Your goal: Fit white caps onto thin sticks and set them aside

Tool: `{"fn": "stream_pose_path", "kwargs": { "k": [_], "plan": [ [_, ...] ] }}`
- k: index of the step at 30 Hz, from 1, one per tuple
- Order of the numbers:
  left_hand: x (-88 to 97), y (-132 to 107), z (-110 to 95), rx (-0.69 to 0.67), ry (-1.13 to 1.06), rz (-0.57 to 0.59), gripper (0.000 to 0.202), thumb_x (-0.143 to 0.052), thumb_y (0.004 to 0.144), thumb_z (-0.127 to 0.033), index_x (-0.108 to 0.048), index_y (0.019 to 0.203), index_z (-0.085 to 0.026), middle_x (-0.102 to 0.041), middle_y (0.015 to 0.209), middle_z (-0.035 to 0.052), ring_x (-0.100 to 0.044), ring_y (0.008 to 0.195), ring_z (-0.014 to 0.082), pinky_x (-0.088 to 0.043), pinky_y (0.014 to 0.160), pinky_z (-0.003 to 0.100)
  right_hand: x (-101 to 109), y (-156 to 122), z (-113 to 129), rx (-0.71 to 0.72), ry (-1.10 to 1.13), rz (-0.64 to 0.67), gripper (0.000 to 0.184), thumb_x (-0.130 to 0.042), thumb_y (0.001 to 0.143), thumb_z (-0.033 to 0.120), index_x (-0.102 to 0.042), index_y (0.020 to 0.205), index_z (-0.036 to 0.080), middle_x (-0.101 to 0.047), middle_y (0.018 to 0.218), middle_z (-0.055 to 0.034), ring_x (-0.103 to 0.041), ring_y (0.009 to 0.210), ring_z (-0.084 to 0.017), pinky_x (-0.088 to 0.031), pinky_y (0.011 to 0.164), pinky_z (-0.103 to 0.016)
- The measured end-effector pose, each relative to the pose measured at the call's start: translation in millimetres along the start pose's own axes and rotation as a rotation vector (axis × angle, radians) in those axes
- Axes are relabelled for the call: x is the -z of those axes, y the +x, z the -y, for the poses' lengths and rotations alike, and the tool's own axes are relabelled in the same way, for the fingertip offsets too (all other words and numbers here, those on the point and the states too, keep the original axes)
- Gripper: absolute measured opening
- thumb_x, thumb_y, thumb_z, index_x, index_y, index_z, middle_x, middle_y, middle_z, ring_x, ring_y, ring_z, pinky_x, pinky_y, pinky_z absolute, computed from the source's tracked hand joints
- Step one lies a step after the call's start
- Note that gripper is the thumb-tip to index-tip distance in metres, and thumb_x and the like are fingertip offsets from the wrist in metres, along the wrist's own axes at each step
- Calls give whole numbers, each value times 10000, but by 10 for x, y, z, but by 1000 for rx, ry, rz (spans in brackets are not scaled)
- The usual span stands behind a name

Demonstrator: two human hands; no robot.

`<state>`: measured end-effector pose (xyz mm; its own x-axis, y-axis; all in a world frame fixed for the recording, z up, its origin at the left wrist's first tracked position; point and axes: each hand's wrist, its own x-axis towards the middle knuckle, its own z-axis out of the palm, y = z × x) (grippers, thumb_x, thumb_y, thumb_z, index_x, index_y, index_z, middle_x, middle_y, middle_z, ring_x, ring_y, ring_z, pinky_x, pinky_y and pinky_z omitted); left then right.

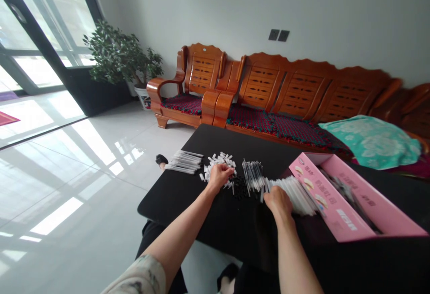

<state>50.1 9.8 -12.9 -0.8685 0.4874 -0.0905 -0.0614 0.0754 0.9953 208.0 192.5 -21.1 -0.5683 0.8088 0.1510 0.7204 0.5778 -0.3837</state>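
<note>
My left hand (221, 176) reaches over a heap of short white pen caps (215, 159), its fingers pinched together. What lies between those fingertips, if anything, is too small to make out. My right hand (278, 201) is closed at the near left end of a stack of clear pen barrels (297, 194), with a pale barrel (262, 194) showing at its fingertips. Between the hands are a bunch of thin pen refills (253, 175) and a scatter of small black parts (240, 188). A row of whitish pens (184, 162) lies left of the caps.
A pink cardboard box (336, 195), open at the top, stands on the right of the black table (221, 139). Behind are a wooden bench (295, 88) with a turquoise cloth (372, 139) and a wooden armchair (201, 72). A potted plant (121, 56) stands by the glass door.
</note>
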Motion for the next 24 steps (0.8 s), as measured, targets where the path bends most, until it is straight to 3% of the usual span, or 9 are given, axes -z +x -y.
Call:
{"fn": "stream_pose_path", "kwargs": {
  "k": [4, 7, 9, 12, 14, 18, 24],
  "plan": [
    [135, -127, 77, -64, -214, -10, 369, -704, 715, -495, -578, 627, -159, -521, 470, -33, -371, 333, 52, -221, 341, 183, 164, -24, 34, -34, 306, 87, 199, -668, 636, 240, -555, 473, 228, -568, 397, -38, -592, 399, -184, -392, 393, -255],
    [188, -177, 147, -138, -295, -53, 385, -699, 737, -511, -560, 644, -165, -448, 423, -59, -363, 344, 54, -233, 353, 180, 202, -137, 225, -128, 840, 248, 154, -649, 660, 300, -579, 576, 192, -611, 453, -20, -527, 308, -150, -314, 280, -214],
    [203, -199, 186, -178, -323, -80, 389, -694, 751, -518, -554, 659, -167, -437, 421, -66, -362, 352, 53, -246, 364, 179, 151, -225, 411, -112, 1222, 332, 186, -696, 633, 324, -601, 680, 172, -651, 508, -21, -569, 342, -163, -390, 289, -222],
    [225, -218, 218, -184, -362, -88, 403, -695, 746, -539, -549, 677, -169, -477, 456, -58, -393, 366, 58, -283, 377, 186, -7, -326, 665, -86, 1567, 280, 220, -726, 608, 282, -604, 752, 165, -679, 534, -22, -609, 375, -179, -464, 320, -245],
    [250, -222, 222, -165, -402, -83, 407, -704, 730, -545, -553, 695, -168, -516, 495, -47, -434, 389, 67, -332, 393, 194, -125, -374, 777, -69, 1673, 249, 207, -725, 625, 254, -612, 775, 165, -699, 564, -26, -626, 396, -181, -489, 338, -253],
    [311, -215, 213, -119, -552, -110, 396, -763, 673, -500, -560, 747, -168, -602, 615, -19, -547, 484, 94, -425, 448, 208, -305, -450, 856, -53, 1744, 314, 184, -723, 670, 225, -632, 816, 160, -722, 618, -36, -652, 437, -180, -530, 387, -265],
    [352, -217, 202, -127, -668, -95, 374, -784, 677, -439, -557, 770, -157, -642, 710, 10, -612, 564, 108, -464, 492, 205, -378, -498, 811, -25, 1752, 381, 192, -732, 694, 227, -641, 851, 164, -738, 662, -41, -681, 489, -191, -566, 437, -290]
  ]
}}
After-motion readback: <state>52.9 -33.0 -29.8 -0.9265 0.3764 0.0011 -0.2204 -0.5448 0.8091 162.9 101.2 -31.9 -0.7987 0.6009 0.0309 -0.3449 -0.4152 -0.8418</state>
